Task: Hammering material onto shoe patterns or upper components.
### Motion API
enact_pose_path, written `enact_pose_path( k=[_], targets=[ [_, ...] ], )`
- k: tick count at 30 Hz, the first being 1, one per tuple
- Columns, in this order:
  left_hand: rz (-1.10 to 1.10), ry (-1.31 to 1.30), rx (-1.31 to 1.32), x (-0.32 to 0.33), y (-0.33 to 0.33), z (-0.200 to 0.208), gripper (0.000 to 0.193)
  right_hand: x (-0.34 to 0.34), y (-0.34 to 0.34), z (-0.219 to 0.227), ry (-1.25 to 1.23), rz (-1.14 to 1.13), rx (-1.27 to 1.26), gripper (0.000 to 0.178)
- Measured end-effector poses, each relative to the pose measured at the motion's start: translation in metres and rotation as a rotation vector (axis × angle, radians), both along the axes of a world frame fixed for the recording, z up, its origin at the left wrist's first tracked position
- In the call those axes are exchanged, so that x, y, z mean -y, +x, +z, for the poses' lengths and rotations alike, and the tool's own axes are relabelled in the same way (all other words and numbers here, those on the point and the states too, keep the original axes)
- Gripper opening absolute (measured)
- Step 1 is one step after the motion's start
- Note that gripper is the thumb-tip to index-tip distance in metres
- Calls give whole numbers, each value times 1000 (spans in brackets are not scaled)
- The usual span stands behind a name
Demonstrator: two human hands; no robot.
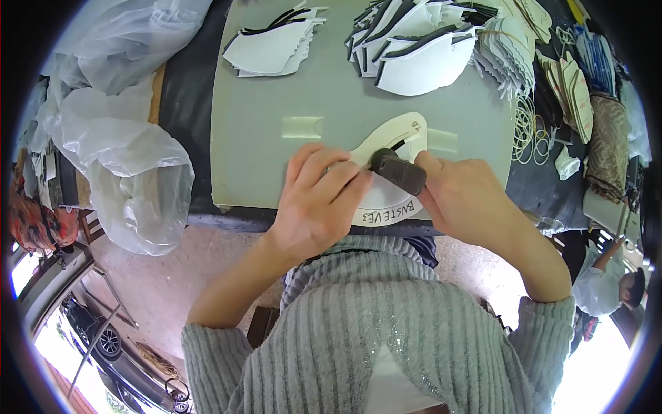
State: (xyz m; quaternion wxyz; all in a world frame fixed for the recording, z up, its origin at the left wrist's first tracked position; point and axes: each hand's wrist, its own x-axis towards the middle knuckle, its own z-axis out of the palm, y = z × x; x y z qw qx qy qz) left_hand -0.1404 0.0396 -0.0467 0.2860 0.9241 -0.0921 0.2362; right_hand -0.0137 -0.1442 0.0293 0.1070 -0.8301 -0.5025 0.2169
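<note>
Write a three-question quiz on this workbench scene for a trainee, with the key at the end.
1. Which hand holds the dark hammer over the curved cream piece?
2. True or false: the patterned brown roll lies to the right of the grey-green board.
3. The edging on the stacked white pieces is: a) red, b) black, c) yellow.

Key: 1. The right hand. 2. True. 3. b.

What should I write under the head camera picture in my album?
Right hand holding a hammer, left hand on a curved pale template, with white pieces piled beyond.
</note>
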Motion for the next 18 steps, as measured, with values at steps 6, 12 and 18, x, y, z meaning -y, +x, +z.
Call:
enact_pose_path(
  k=[6, 12, 18],
  targets=[
    [-22, 44, 30, -7, -2, -4, 23, -4, 14, -4, -78, 91, 2, 28],
    [-60, 94, 46, -10, -4, -5, 26, -16, 31, -1, -123, 227, -26, 29],
    [-55, -3, 68, -15, -12, -10, 20, -21, 41, 2, -178, 321, -73, 28]
  ],
)
